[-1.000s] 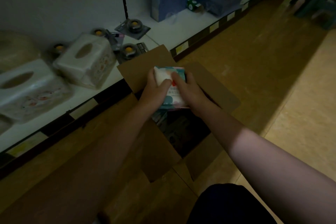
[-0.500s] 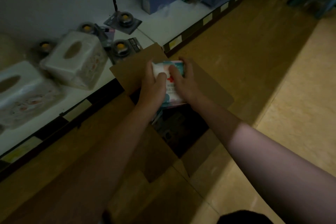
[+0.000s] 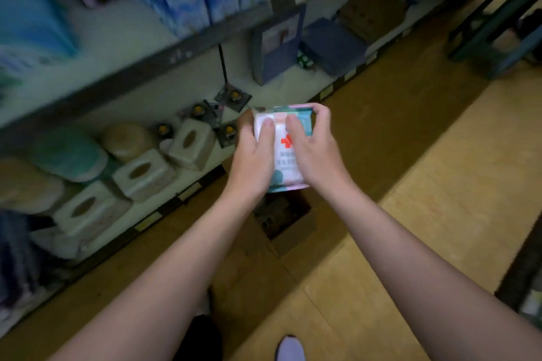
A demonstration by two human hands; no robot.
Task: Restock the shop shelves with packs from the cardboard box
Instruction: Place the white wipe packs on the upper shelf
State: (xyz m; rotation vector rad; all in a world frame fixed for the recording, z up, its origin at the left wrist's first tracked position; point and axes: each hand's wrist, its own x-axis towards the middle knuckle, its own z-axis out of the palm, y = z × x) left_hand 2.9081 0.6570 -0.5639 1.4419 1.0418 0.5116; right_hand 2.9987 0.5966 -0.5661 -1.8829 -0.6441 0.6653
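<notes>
Left hand: your left hand (image 3: pixel 252 155) grips the pack (image 3: pixel 289 165) along its left edge. The thumb lies flat on the top face and the fingers curl round the far left corner.

Right hand: your right hand (image 3: pixel 318 149) grips the right edge. The thumb presses on the top face beside the left thumb, and the fingers hook over the far right corner.

Pack: white, pink and teal wrapper with a red cross on top (the print below the cross is too blurred to read). You hold it flat between both hands, in the air and clear of every surface. In this view it lies across the front edge of the lower shelf (image 3: pixel 187 193).

Box: the box (image 3: pixel 293 231) stands on the floor (image 3: pixel 440 184) directly under the pack, flaps open. The inside is dark and you cannot tell what it holds.

Lower shelf: three tissue boxes (image 3: pixel 143 173) stand in a row to the left of your hands, with small carded items (image 3: pixel 233 97) behind them.

Upper shelf: blue packs (image 3: pixel 187 0) stand in a row, strongly blurred.

Floor: a shoe (image 3: pixel 290 349) shows at the bottom edge.
</notes>
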